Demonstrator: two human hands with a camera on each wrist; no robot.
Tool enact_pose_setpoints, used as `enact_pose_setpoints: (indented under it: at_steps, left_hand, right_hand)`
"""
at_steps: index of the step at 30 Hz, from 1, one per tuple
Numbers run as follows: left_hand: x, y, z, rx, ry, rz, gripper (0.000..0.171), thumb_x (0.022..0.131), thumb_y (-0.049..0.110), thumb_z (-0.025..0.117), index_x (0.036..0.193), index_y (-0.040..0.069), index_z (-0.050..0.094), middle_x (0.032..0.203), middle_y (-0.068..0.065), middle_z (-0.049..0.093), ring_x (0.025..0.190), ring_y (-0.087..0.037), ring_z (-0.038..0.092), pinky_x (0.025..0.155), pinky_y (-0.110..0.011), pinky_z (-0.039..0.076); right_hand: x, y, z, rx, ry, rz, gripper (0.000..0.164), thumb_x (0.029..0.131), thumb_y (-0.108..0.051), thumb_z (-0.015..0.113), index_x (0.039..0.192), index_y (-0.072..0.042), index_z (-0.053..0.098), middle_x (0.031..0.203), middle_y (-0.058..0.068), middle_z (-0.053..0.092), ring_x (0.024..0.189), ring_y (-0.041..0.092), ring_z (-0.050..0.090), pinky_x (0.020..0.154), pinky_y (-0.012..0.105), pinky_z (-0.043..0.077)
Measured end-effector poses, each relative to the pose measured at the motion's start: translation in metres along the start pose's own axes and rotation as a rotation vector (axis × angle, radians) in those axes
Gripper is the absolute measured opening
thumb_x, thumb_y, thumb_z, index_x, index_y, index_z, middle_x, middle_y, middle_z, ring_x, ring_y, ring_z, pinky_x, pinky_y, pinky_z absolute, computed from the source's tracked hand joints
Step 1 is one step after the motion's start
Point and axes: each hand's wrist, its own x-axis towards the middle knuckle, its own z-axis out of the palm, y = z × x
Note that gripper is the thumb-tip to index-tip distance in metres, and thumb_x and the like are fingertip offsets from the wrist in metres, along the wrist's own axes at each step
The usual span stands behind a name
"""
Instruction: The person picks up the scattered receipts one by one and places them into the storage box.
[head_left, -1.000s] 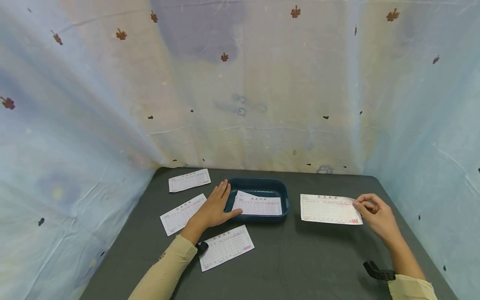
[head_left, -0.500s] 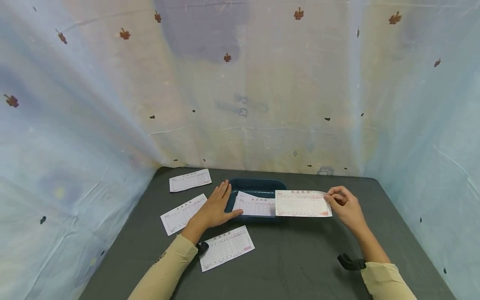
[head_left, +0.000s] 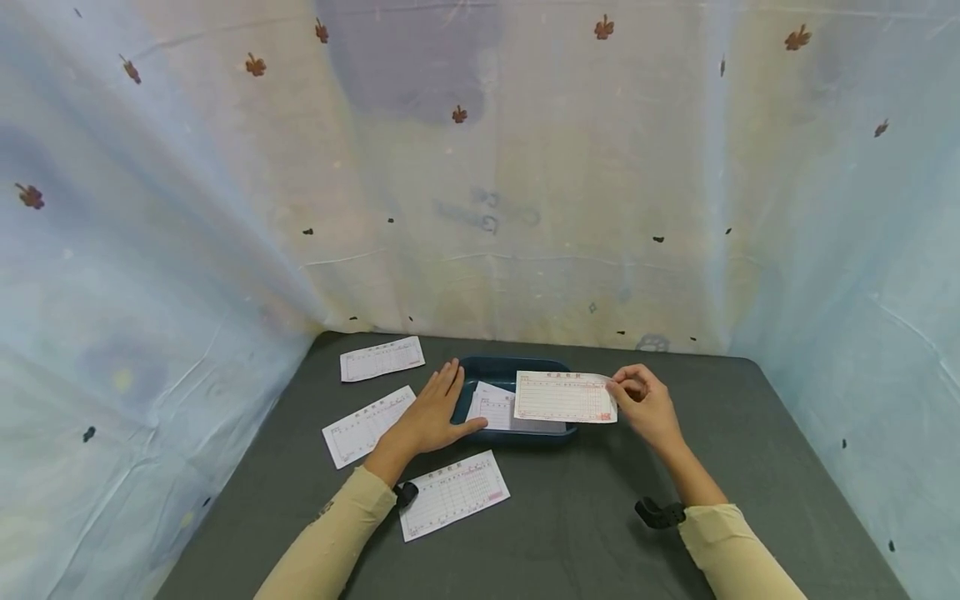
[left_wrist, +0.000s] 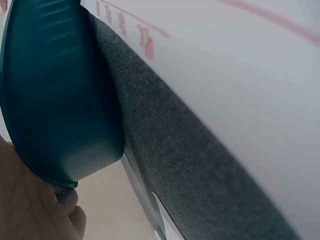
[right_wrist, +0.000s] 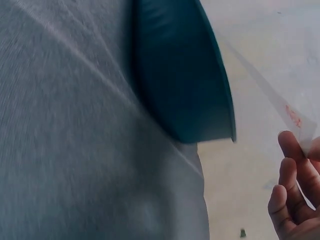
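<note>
My right hand [head_left: 647,407] pinches a printed paper form [head_left: 566,397] by its right end between thumb and fingers. That form hangs over the right part of a dark blue-green plastic tray [head_left: 555,365]. Inside the tray lie other white forms [head_left: 492,407], partly covered by the held one. With fingers straight and spread, my left hand [head_left: 426,421] rests on the tray's left rim. The left wrist view has the tray's wall [left_wrist: 60,100] with the hand at its edge; the right wrist view has the pinched form [right_wrist: 285,105] above the tray's rim level.
On the dark grey table [head_left: 570,517], one form [head_left: 381,359] lies at the back left and another [head_left: 367,425] left of my left hand. A third [head_left: 454,495] lies in front of the tray, partly under my left wrist. Patterned cloth [head_left: 480,208] hangs behind the table.
My right hand has moved left with the form, from beside the tray to over its right part. The left hand has stayed on the rim.
</note>
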Motion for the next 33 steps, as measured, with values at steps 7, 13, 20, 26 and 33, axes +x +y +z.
enact_pose_setpoints:
  at_steps: [7,13,20,26,33]
  left_hand:
    - [-0.002,0.002,0.0,-0.011,-0.021,-0.006,0.119,0.096,0.086,0.047,0.171,0.001,0.011,0.181,-0.015,0.001,0.167,-0.032,0.001,0.134,-0.054,0.012]
    - [-0.003,0.0,0.0,0.002,-0.008,-0.012,0.117,0.097,0.085,0.048,0.171,0.002,0.013,0.181,-0.015,0.003,0.167,-0.032,0.003,0.134,-0.052,0.011]
    - [-0.005,0.002,-0.003,-0.006,-0.002,-0.002,0.116,0.097,0.083,0.051,0.171,0.0,0.015,0.18,-0.017,0.005,0.167,-0.034,0.005,0.134,-0.054,0.013]
    - [-0.004,0.003,-0.004,-0.014,-0.004,-0.006,0.116,0.097,0.081,0.053,0.171,0.001,0.014,0.18,-0.016,0.004,0.167,-0.033,0.004,0.134,-0.053,0.011]
    - [-0.001,0.002,-0.003,-0.011,0.001,-0.007,0.117,0.097,0.083,0.051,0.171,0.001,0.014,0.18,-0.016,0.004,0.167,-0.032,0.003,0.134,-0.055,0.013]
  right_hand:
    - [0.003,0.003,0.026,-0.016,-0.022,0.023,0.011,0.104,-0.004,0.071,0.11,0.002,0.065,0.086,0.017,0.076,0.072,0.014,0.061,0.065,0.021,0.047]
    - [0.008,0.001,0.045,-0.011,-0.076,0.011,0.01,0.104,-0.007,0.071,0.109,0.0,0.065,0.086,0.015,0.076,0.071,0.013,0.059,0.065,0.023,0.047]
    - [0.013,-0.011,0.061,-0.029,-0.11,0.032,0.01,0.103,-0.002,0.071,0.109,0.002,0.064,0.086,0.016,0.076,0.074,0.014,0.059,0.069,0.023,0.048]
    - [0.018,-0.006,0.068,-0.078,-0.14,0.045,0.009,0.104,-0.004,0.071,0.108,-0.001,0.065,0.085,0.011,0.077,0.074,0.016,0.059,0.069,0.025,0.048]
    - [0.019,-0.007,0.072,-0.151,-0.16,0.041,0.008,0.104,-0.005,0.071,0.107,-0.003,0.064,0.087,0.014,0.076,0.072,0.015,0.057,0.067,0.026,0.046]
